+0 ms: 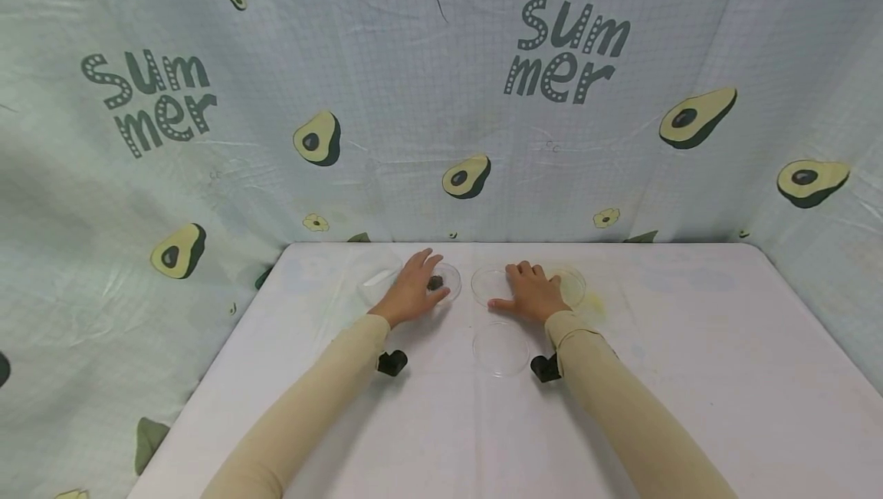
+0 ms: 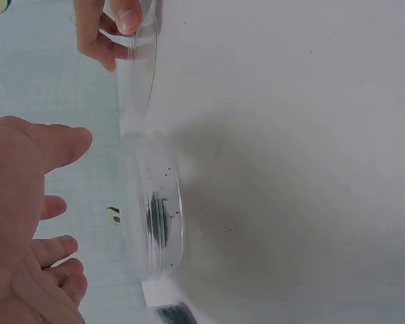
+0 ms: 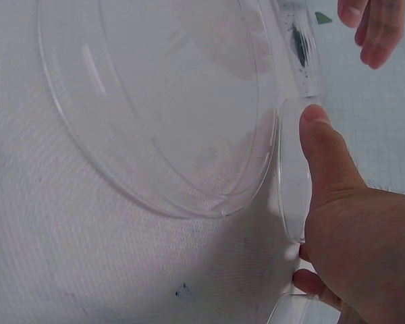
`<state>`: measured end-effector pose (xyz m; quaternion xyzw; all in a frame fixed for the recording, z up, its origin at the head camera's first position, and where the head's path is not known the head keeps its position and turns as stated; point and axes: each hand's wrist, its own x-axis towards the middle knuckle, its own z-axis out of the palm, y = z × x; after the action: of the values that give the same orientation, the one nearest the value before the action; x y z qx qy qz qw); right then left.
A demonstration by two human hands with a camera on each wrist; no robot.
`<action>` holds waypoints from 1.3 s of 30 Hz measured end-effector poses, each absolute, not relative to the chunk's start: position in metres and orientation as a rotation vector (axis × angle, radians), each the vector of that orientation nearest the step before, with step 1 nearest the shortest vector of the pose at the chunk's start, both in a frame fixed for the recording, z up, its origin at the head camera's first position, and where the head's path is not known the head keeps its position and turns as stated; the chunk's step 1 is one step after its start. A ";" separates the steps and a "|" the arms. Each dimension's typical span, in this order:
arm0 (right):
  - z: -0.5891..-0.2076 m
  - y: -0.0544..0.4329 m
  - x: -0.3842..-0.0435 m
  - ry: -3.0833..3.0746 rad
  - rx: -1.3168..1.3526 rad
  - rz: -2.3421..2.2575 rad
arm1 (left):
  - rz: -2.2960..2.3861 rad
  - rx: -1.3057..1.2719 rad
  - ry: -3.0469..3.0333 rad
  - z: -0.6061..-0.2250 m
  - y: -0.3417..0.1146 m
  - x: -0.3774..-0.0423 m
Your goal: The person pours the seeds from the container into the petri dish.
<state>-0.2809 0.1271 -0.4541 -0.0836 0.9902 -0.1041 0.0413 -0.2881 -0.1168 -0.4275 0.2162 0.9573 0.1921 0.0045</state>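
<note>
My left hand hovers with spread fingers beside and over a clear petri dish that holds a dark clump. In the left wrist view a gap shows between this hand and the dish, where small dark specks lie near the clump. My right hand grips another clear petri dish at the back middle, thumb at its near edge. Its thumb touches that dish in the right wrist view; the other fingers are partly hidden.
One clear round dish lies nearer on the white table. A yellowish-tinted dish is right of my right hand, and another clear piece lies left of my left hand. A patterned cloth hangs behind.
</note>
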 end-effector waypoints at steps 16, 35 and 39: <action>-0.451 0.127 -0.278 3.026 -0.253 -0.328 | 0.569 0.735 3.098 -0.423 -0.129 -0.288; -0.453 0.126 -0.276 3.033 -0.272 -0.328 | 0.495 0.741 3.260 -0.422 -0.153 -0.286; -0.452 0.126 -0.276 3.032 -0.269 -0.330 | 0.514 0.748 3.296 -0.423 -0.156 -0.285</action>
<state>-0.2758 0.1261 -0.4524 -0.0879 0.9895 -0.1076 0.0399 -0.2848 -0.1564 -0.4228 0.2168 0.9549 0.1489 -0.1380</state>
